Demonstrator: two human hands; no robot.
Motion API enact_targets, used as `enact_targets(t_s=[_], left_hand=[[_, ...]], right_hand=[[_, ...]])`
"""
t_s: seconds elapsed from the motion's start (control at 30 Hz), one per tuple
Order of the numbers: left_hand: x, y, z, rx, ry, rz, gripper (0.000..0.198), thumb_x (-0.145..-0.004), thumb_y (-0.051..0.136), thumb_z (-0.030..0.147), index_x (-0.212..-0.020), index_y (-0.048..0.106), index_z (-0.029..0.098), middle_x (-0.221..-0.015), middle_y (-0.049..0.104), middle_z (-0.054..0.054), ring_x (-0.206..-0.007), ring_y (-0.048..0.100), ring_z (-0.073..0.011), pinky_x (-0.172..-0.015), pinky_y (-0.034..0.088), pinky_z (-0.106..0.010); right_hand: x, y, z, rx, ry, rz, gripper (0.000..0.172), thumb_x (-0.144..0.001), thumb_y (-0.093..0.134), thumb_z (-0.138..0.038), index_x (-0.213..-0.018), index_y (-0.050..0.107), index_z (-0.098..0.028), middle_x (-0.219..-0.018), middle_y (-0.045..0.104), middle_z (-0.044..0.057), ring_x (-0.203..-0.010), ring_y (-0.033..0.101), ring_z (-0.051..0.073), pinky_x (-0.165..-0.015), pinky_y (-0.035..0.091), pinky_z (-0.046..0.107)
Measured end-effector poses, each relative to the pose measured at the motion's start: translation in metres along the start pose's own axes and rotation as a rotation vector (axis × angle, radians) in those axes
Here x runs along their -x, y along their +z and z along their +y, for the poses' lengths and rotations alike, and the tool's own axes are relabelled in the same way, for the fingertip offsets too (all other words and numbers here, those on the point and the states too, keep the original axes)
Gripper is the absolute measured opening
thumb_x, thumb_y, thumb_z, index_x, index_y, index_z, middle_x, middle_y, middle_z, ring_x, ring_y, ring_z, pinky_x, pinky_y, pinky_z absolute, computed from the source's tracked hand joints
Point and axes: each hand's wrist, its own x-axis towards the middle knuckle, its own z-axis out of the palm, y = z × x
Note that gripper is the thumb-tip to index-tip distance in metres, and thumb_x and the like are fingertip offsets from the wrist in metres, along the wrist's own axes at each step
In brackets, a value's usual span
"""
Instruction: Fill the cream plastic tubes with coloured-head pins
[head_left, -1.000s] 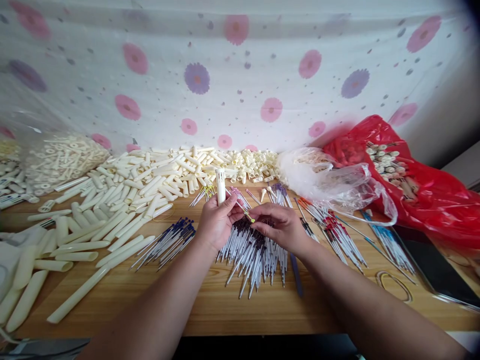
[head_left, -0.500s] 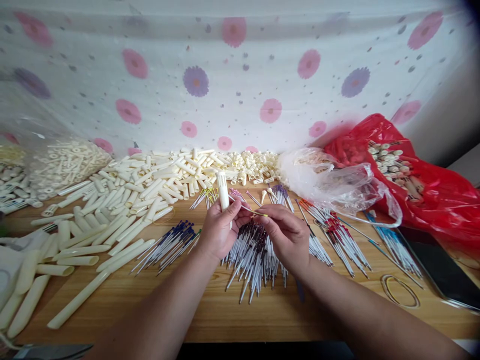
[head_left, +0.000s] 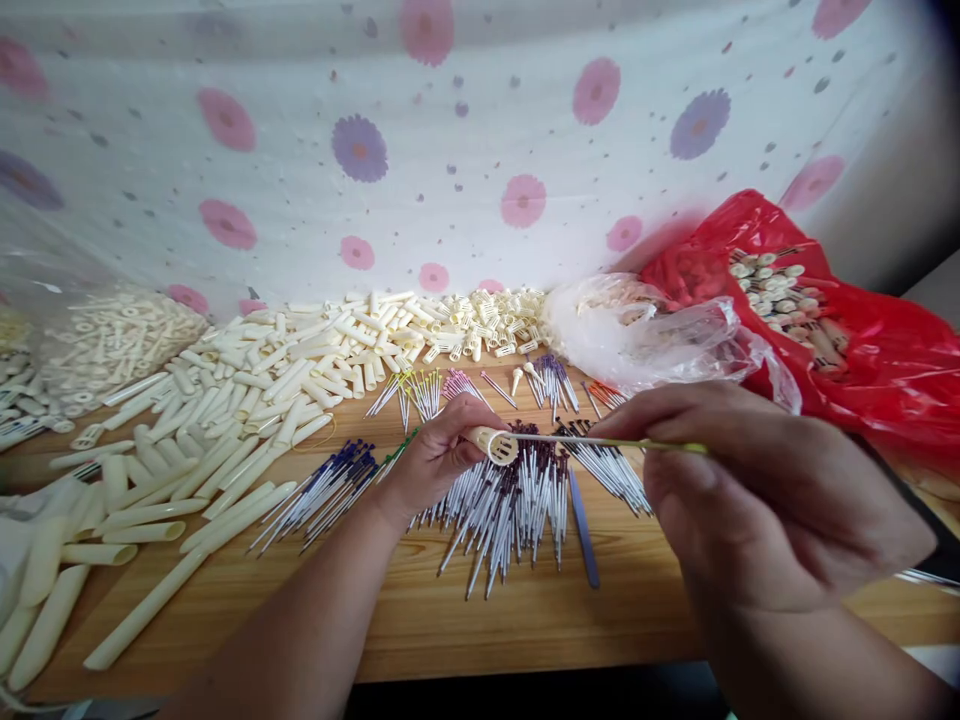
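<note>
Pen barrel (head_left: 489,439), cream plastic, hollow cylinder with slotted open end, gripped in left hand (head_left: 431,455) above smooth wood-grain table (head_left: 450,640). Right hand (head_left: 765,490) pinches slim, straight pen refill (head_left: 585,440) by yellow end; tip at barrel's mouth, can't tell if inside. Dark-ended refills (head_left: 517,500), thin pale shafts, fanned out below.

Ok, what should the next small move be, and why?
Probably ease the right hand leftward, guiding the thin rod into the cream tube: the rod's far end lies at the tube's slotted, open mouth, and the left hand holds that tube. Whether the tip is already inside is unclear.
</note>
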Motion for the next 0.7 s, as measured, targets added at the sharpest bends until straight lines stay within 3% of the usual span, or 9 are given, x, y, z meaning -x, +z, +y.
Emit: enact_targets(t_s=[0.13, 0.27, 0.43, 0.7], left_hand=[[-0.003, 0.002, 0.0, 0.036, -0.012, -0.03, 0.025, -0.082, 0.058, 0.048, -0.093, 0.071, 0.029, -0.087, 0.054, -0.004, -0.086, 0.052, -0.0197, -0.081, 0.042, -0.032], [-0.004, 0.002, -0.007, 0.071, 0.079, -0.067, 0.022, -0.082, 0.06, 0.044, -0.096, 0.07, 0.029, -0.084, 0.053, -0.003, -0.085, 0.05, -0.0183, -0.079, 0.04, -0.031], [-0.006, 0.001, -0.011, 0.063, 0.1, -0.078, 0.021, -0.084, 0.058, 0.043, -0.096, 0.068, 0.029, -0.086, 0.052, -0.002, -0.085, 0.049, -0.0175, -0.079, 0.039, -0.031], [-0.005, -0.004, -0.012, -0.11, 0.096, 0.04, 0.03, -0.083, 0.056, 0.05, -0.096, 0.067, 0.025, -0.088, 0.054, -0.003, -0.085, 0.052, -0.018, -0.076, 0.041, -0.031]], right_hand=[[-0.002, 0.003, 0.0, 0.065, -0.14, -0.115, 0.019, -0.075, 0.055, -0.005, -0.087, 0.061, -0.018, -0.078, 0.064, 0.005, -0.074, 0.066, 0.015, -0.061, 0.055, 0.025], [-0.004, 0.009, 0.0, 0.133, -0.194, -0.197, 0.015, -0.076, 0.051, -0.005, -0.078, 0.06, -0.017, -0.076, 0.065, 0.007, -0.075, 0.065, 0.016, -0.06, 0.054, 0.026], [-0.005, 0.012, 0.001, 0.121, -0.126, -0.233, 0.016, -0.077, 0.048, -0.005, -0.079, 0.059, -0.017, -0.077, 0.065, 0.007, -0.072, 0.063, 0.015, -0.06, 0.053, 0.027], [-0.006, 0.016, 0.009, 0.163, -0.053, -0.208, 0.014, -0.082, 0.05, -0.008, -0.088, 0.059, -0.018, -0.081, 0.065, 0.008, -0.074, 0.062, 0.017, -0.064, 0.05, 0.03]])
